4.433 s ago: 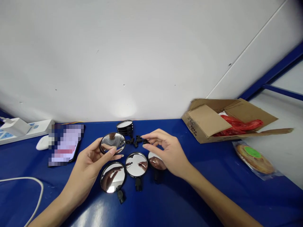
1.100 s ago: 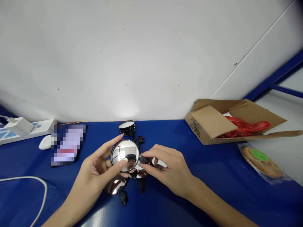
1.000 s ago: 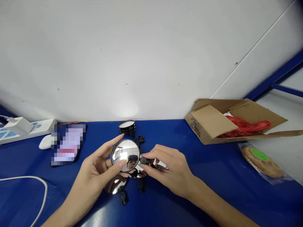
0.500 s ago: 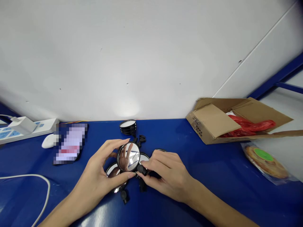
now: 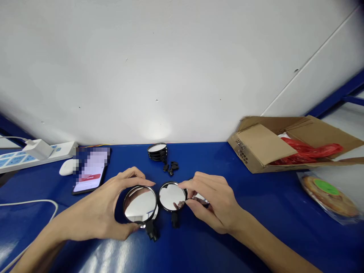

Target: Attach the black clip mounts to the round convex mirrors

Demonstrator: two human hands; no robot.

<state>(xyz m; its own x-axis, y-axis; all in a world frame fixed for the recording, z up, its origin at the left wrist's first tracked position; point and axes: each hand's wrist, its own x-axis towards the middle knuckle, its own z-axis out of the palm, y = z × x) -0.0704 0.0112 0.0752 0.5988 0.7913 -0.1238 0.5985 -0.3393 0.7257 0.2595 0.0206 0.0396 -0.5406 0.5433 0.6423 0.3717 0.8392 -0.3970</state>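
Got a round mirror (image 5: 140, 204) pinched by the rim in the left hand (image 5: 93, 214), mostly overlapping another mirror (image 5: 155, 215) on the blue table (image 5: 199, 246). Got the right hand (image 5: 214, 203) curled at the right edge of the middle mirror (image 5: 172, 196), with thumb and index apart, but honestly can't tell if gripping it. Also seeing stacked mirrors (image 5: 157, 152) and black plastic bits (image 5: 171, 168) farther back.

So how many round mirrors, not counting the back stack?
4: top mirror at the left hand, lower mirror beneath it, middle mirror, right mirror partly behind the right hand. Others may be hidden.
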